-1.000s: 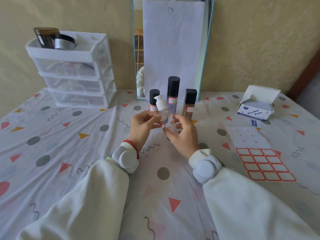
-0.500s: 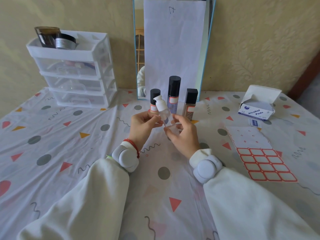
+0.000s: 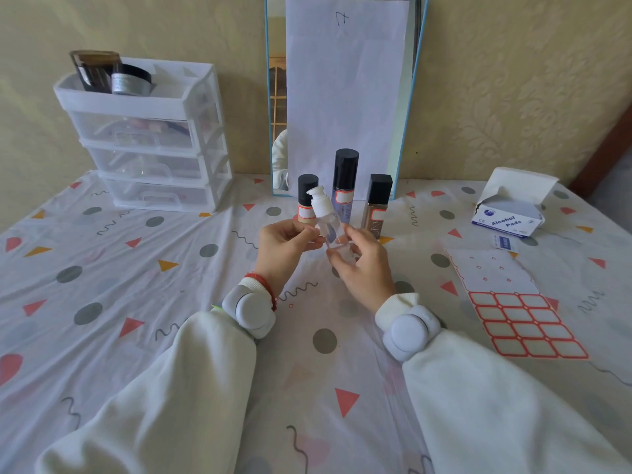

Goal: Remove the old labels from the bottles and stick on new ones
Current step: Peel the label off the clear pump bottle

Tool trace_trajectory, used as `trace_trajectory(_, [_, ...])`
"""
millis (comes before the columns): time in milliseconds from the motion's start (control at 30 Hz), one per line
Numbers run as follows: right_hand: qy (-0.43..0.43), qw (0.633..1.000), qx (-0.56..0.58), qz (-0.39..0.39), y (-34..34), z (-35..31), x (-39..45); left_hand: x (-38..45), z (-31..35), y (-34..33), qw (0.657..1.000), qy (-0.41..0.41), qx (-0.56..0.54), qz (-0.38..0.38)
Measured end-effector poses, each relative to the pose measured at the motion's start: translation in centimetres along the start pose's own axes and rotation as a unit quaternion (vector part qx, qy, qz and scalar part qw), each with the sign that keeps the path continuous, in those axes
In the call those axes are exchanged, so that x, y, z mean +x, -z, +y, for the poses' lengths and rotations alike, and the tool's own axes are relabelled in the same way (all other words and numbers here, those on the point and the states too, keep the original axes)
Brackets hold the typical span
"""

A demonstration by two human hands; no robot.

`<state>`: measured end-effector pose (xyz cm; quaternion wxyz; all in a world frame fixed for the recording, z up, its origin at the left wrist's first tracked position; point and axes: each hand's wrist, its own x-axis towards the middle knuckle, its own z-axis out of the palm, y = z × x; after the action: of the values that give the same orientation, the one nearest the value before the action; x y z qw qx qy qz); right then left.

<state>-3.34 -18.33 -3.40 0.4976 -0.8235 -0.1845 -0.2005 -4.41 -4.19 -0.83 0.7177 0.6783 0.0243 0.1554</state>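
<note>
A pale yellow wall (image 3: 513,80) with a faint embossed leaf pattern fills the back of the room. Leaning against it, a blue-framed mirror (image 3: 273,97) stands upright on the table, most of its glass covered by a white sheet of paper (image 3: 345,97). The table wears a white tablecloth (image 3: 102,285) printed with grey dots, red and orange triangles and dark squiggles. At the back left sits a white plastic organiser with 3 clear drawers (image 3: 147,142). A dark wooden edge (image 3: 605,148) shows at far right. The light is soft and even.
</note>
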Motion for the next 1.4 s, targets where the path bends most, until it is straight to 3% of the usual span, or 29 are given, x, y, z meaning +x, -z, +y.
trace_trajectory(200, [0.0, 1.0, 0.002, -0.011, 0.03, -0.13, -0.03, -0.01, 0.0, 0.18, 1.0, 0.006, -0.021, -0.009])
trace_trajectory(367, [0.0, 1.0, 0.005, 0.016, 0.38, -0.28, 0.03, -0.05, 0.24, 0.49, 0.995, 0.02, -0.082, -0.061])
trace_trajectory(667, [0.023, 1.0, -0.004, 0.019, 0.17, -0.4, -0.11, -0.19, -0.02, 0.15, 1.0, 0.018, -0.01, -0.019])
trace_trajectory(1200, [-0.048, 0.998, 0.047, 0.013, -0.15, 0.18, 0.1, -0.04, -0.12, 0.24, 1.0, 0.023, -0.004, -0.007])
trace_trajectory(1400, [-0.092, 0.993, 0.076, 0.008, 0.42, -0.19, 0.21, -0.21, -0.17, 0.18, 0.997, 0.005, -0.05, -0.051])
